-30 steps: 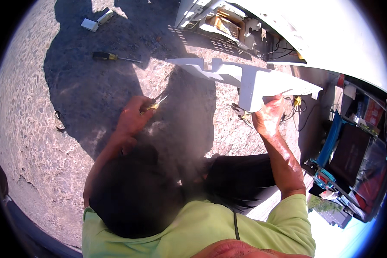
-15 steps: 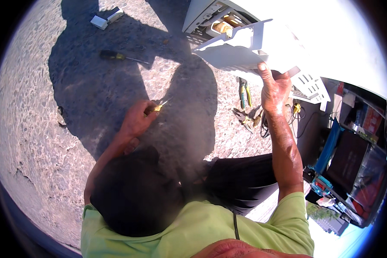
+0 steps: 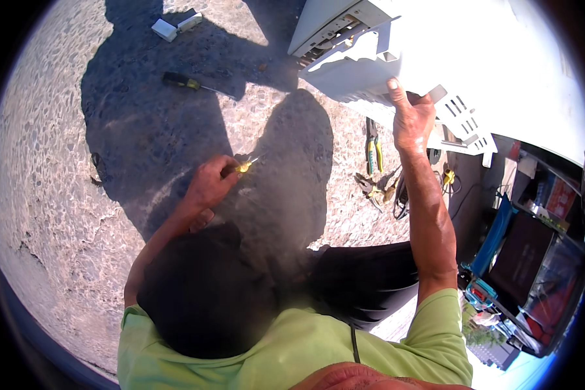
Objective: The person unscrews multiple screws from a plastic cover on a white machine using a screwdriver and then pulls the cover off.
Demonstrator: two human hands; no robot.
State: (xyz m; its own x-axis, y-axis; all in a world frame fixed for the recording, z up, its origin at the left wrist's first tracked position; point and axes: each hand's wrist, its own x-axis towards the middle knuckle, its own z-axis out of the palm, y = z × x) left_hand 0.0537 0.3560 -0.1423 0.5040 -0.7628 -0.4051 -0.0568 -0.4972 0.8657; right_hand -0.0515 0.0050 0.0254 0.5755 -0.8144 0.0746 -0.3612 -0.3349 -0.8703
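Note:
My left hand (image 3: 213, 181) is closed on a short yellow-handled screwdriver (image 3: 244, 166), low over the shaded pebbly ground (image 3: 143, 149). My right hand (image 3: 413, 123) grips a bent white sheet panel (image 3: 351, 81) with slotted vents, thumb on its face, held against or just in front of a large white appliance (image 3: 507, 58); whether they touch I cannot tell. Below the panel lie pliers with green and yellow grips (image 3: 375, 156) and another pair of pliers (image 3: 370, 188). A black and yellow screwdriver (image 3: 183, 80) rests up and left of my left hand.
Two small white pieces (image 3: 164, 29) lie at the upper left. A cable with a yellow fitting (image 3: 448, 177) is beside my right forearm. An open tool case or bag (image 3: 520, 253), dark and blue, with assorted items, stands at the right. My bent dark-clothed leg (image 3: 364, 273) is below.
My right hand has raised the white panel toward the appliance and turned it, uncovering the green-gripped pliers. My left hand still holds the yellow screwdriver, shifted only slightly.

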